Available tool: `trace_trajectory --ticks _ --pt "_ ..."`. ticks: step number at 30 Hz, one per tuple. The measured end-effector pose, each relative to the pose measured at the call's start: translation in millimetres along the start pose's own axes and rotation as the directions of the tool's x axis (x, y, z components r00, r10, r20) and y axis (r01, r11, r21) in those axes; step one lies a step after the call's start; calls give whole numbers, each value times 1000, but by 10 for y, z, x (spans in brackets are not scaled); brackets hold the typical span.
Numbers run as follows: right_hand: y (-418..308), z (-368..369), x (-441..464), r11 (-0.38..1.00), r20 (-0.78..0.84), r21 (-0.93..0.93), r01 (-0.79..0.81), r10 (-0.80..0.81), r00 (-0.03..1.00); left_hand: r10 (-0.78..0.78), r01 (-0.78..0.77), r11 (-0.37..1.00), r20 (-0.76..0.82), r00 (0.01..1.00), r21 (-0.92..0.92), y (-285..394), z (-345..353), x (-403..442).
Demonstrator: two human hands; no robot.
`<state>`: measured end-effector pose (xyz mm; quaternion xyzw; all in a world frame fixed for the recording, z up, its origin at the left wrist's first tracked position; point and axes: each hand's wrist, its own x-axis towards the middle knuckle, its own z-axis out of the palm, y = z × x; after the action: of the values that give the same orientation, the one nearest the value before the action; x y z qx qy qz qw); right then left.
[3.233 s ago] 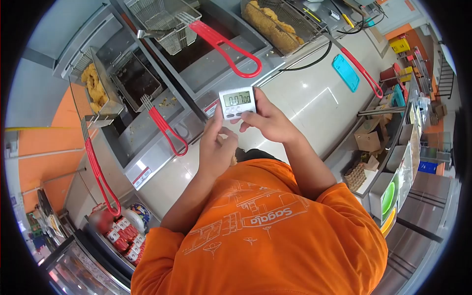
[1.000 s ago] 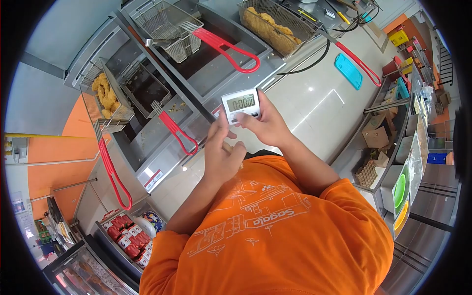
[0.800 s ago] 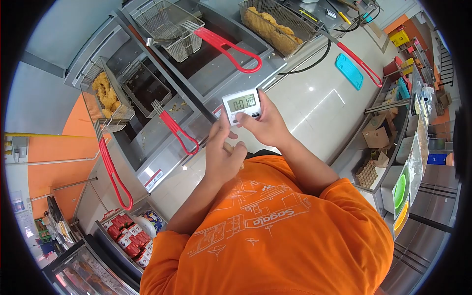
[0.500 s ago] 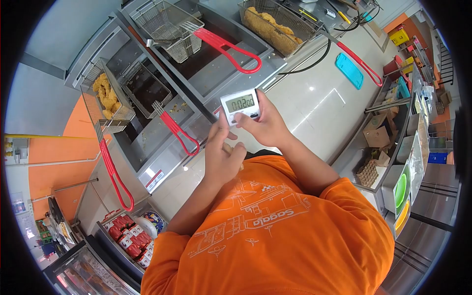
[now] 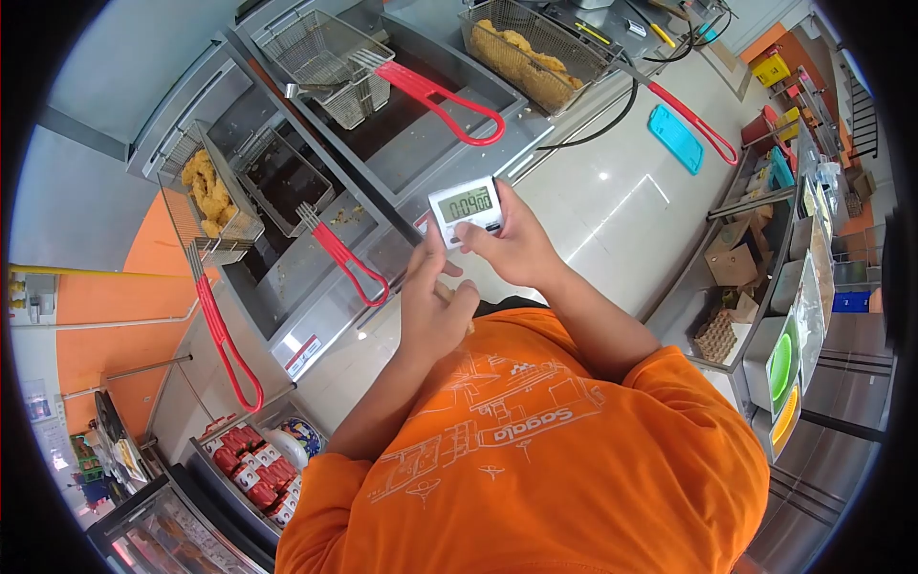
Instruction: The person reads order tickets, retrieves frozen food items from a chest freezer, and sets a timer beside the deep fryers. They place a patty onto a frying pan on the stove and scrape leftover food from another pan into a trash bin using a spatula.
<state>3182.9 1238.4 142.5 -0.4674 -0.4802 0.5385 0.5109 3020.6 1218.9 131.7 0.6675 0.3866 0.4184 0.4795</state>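
Right grip (image 5: pixel 516 244) clasps the white timer (image 5: pixel 466 205), thumb (image 5: pixel 480 241) across its lower front.

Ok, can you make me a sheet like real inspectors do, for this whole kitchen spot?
Surface: grey metal fryers, with crumbs on one.
Job's things: white timer, held up, its screen reading 0:04 00.
Clutter: a blue thing, use unclear; a yellow tool at the far end.
Baskets: four, with red handles; two hold fried food, the other two show none.
Hands: right hand grips the timer, thumb on its front; left hand is curled at its edge.
Cables: one black cable, curving beside the fryers.
Surroundings: shiny pale floor; cardboard box on the right.
Other people: nothing seen.
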Motion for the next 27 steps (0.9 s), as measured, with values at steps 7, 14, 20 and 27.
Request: trace_trajectory --ticks 7,14,20,27 --pt "184 -154 89 954 194 224 -201 159 968 -97 93 994 -65 993 -55 -221 -17 42" --pt "787 -251 463 945 265 57 -321 296 918 -478 438 857 -99 873 -273 -695 161 166" --pt "1585 -267 873 691 72 -723 32 29 997 -635 533 707 -85 768 -465 -1391 392 443" --pt "1142 -470 624 778 -84 -611 149 -250 964 -631 525 770 -307 713 -363 -1392 565 539"
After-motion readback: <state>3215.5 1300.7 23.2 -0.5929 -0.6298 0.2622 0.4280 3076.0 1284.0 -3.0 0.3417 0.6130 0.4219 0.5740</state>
